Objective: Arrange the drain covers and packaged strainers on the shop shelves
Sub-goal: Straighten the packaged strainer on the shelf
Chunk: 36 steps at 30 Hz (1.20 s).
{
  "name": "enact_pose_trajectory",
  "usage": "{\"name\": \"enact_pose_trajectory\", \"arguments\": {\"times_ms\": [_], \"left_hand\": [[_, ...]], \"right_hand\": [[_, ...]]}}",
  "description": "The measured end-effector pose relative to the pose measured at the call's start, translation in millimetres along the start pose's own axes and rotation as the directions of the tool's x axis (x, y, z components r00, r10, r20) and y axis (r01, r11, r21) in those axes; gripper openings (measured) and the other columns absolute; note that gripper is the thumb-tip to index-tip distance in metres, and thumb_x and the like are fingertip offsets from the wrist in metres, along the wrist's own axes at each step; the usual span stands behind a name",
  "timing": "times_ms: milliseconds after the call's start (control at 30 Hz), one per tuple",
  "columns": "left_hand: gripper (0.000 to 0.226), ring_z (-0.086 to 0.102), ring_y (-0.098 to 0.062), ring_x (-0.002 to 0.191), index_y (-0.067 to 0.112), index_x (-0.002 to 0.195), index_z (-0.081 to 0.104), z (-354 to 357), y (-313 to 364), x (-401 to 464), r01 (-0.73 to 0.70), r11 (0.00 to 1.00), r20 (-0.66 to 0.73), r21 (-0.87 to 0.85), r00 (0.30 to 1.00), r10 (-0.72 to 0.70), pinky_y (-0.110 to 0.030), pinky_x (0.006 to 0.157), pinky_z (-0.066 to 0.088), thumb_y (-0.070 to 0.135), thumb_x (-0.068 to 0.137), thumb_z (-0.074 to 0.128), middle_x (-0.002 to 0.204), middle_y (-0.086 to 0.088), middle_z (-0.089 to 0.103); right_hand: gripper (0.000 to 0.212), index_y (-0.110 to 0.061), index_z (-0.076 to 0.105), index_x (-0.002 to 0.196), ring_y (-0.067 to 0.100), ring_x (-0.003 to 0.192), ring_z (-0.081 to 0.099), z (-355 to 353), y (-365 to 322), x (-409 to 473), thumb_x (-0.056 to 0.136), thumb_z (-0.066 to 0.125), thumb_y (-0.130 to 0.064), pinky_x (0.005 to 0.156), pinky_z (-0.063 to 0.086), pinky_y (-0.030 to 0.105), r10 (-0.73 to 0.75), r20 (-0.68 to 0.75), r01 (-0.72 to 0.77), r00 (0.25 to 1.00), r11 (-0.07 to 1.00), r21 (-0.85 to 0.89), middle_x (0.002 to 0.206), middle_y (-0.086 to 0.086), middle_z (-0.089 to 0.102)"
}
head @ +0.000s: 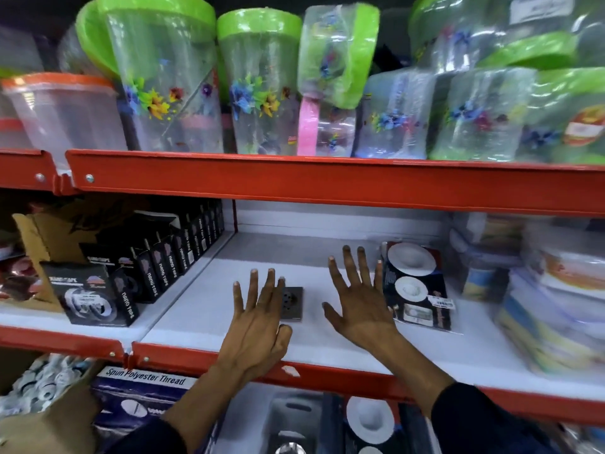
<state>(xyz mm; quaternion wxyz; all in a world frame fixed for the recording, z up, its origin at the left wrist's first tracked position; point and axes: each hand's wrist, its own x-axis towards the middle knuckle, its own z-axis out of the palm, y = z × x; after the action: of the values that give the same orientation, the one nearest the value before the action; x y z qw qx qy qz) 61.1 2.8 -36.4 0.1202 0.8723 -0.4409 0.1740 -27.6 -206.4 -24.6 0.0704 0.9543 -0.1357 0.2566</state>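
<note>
A small square grey drain cover [292, 303] lies flat on the white middle shelf [327, 332], partly hidden behind my left hand [258, 326]. That hand hovers over it with fingers spread and holds nothing. My right hand [358, 299] is spread open beside it, empty, its little finger close to a dark packaged strainer [417, 286] that lies on the shelf to the right. More packaged strainers [370, 424] and a metal drain cover [289, 448] sit on the shelf below.
Black nano tape boxes [137, 273] line the shelf's left side. Wrapped plastic containers [553, 296] are stacked at the right. Green-lidded jars [258, 83] fill the top shelf above the red rail [327, 181]. A thread box [140, 393] and a carton of washers [42, 385] sit below left.
</note>
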Motion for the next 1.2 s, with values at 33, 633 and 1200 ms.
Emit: {"name": "enact_pose_trajectory", "arguments": {"times_ms": [33, 633, 1200], "left_hand": [[0.08, -0.014, -0.035, 0.15, 0.012, 0.154, 0.005, 0, 11, 10, -0.027, 1.0, -0.002, -0.015, 1.0, 0.027, -0.056, 0.118, -0.008, 0.042, 0.082, 0.024, 0.164, -0.01, -0.003], [0.03, 0.063, -0.031, 0.106, 0.005, 0.11, 0.062, 69, 175, 167, 0.339, 0.677, 0.318, -0.653, 0.934, -0.161, -0.024, 0.076, 0.04, 0.025, 0.088, 0.065, 0.115, -0.016, 0.069], [0.022, 0.074, -0.019, 0.076, 0.021, 0.066, 0.069, 30, 164, 100, 0.522, 0.522, 0.45, -0.675, 0.851, -0.269, -0.035, 0.077, 0.062, 0.023, 0.058, 0.09, 0.077, -0.004, 0.077]], "right_hand": [[0.086, -0.021, 0.004, 0.155, 0.038, 0.149, -0.014, -3, 9, -7, 0.088, 0.041, -0.058, 0.117, 0.001, 0.065, 0.033, -0.015, -0.033, 0.999, 0.999, 0.0, 0.163, 0.015, -0.008], [0.037, -0.003, 0.057, 0.126, 0.035, 0.117, 0.058, -7, 171, -37, 0.089, 0.058, -0.008, 0.091, 0.046, 0.033, 0.487, 0.244, -0.543, 0.839, 0.709, 0.45, 0.125, 0.02, 0.064], [0.035, -0.001, 0.057, 0.103, 0.034, 0.102, 0.056, -34, 153, -84, 0.083, 0.068, -0.027, 0.069, 0.038, 0.03, 0.519, 0.427, -0.661, 0.74, 0.678, 0.322, 0.107, 0.017, 0.062]]}}
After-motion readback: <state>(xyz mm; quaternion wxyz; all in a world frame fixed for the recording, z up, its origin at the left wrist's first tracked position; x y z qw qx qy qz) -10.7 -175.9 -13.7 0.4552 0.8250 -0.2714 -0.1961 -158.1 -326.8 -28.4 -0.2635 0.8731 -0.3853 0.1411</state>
